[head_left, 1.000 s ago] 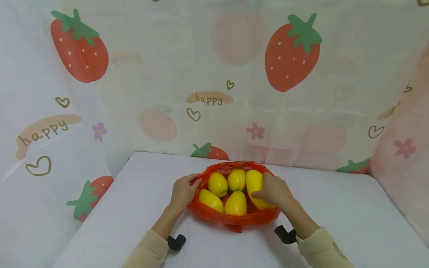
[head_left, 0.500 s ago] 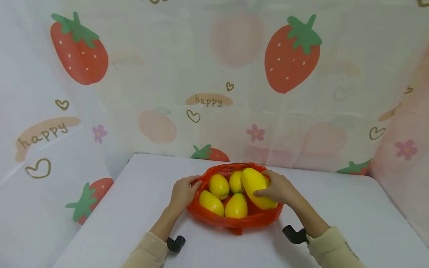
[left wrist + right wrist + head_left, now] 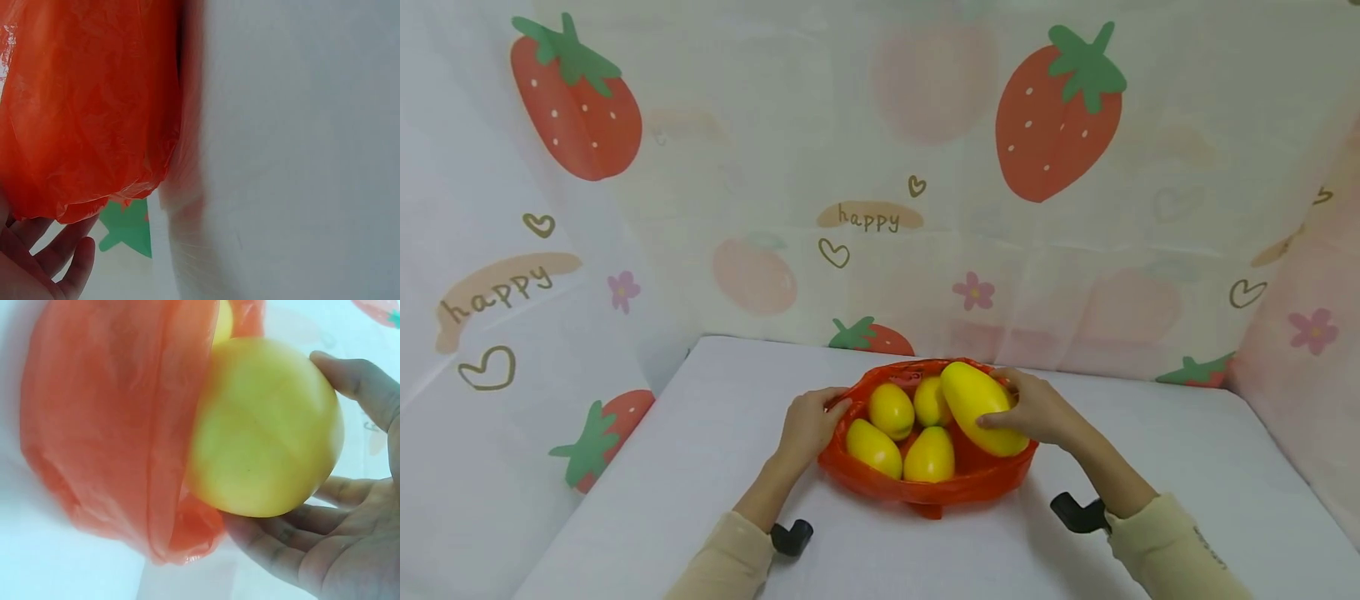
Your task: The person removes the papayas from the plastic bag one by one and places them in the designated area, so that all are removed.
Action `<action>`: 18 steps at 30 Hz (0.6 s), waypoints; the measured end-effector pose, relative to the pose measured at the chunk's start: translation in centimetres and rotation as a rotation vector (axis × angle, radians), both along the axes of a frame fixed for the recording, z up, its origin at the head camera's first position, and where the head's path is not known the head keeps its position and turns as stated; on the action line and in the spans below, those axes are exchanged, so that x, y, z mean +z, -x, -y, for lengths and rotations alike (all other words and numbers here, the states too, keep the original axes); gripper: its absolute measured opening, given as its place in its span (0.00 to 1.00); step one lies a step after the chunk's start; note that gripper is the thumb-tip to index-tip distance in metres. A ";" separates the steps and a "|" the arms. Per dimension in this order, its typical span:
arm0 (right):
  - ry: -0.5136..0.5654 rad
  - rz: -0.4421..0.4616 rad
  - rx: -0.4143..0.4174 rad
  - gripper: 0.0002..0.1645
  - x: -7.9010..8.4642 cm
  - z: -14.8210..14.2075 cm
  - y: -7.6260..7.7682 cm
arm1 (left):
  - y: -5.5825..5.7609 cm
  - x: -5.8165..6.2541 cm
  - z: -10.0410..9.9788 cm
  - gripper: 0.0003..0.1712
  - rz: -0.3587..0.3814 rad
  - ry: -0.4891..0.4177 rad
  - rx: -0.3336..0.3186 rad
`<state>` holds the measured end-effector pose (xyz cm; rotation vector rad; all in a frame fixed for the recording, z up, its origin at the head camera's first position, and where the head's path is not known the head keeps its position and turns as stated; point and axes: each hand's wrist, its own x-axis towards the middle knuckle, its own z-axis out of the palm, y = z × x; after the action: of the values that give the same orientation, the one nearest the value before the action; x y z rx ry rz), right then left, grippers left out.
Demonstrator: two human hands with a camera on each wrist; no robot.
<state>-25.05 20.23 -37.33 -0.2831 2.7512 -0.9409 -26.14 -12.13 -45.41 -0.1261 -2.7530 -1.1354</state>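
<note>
A red plastic bag [image 3: 880, 490] stands wide open on the table with several yellow fruits in it. My right hand [image 3: 1042, 408] holds a large yellow mango [image 3: 972, 398] between thumb and fingers at the bag's right rim. In the right wrist view the rounded end of that mango [image 3: 265, 431] stands out past the bag's edge [image 3: 169, 425]. The left hand [image 3: 808, 427] pinches the bag's left rim. In the left wrist view the bag's wall [image 3: 94, 112] hides part of its fingers. Smaller yellow fruits, such as one at the front [image 3: 929, 455], lie inside; their kind is unclear.
The table [image 3: 715, 392] has a white cover. A curtain with printed strawberries [image 3: 1060, 125] hangs behind it and along both sides. Black curved camera mounts [image 3: 1078, 512] stick out near both wrists.
My right hand has lifted the mango and drawn it to the right, tilting it over the bag's right rim. The left hand has stayed at the left rim.
</note>
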 end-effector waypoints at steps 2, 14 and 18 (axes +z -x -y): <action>0.013 0.010 -0.001 0.54 -0.1 -0.2 0.0 | 0.0 -0.1 0.0 0.17 0.001 -0.006 -0.003; 0.043 -0.024 0.027 0.51 0.3 -1.1 -0.1 | -0.1 -0.1 0.0 0.17 0.037 -0.031 0.000; 0.047 -0.040 0.037 0.51 0.6 -1.4 0.0 | 0.0 0.0 0.0 0.17 0.057 -0.041 0.004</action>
<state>-25.03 21.63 -36.77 -0.3634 2.7525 -1.0021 -26.11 -12.13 -45.45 -0.0849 -2.7763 -1.2123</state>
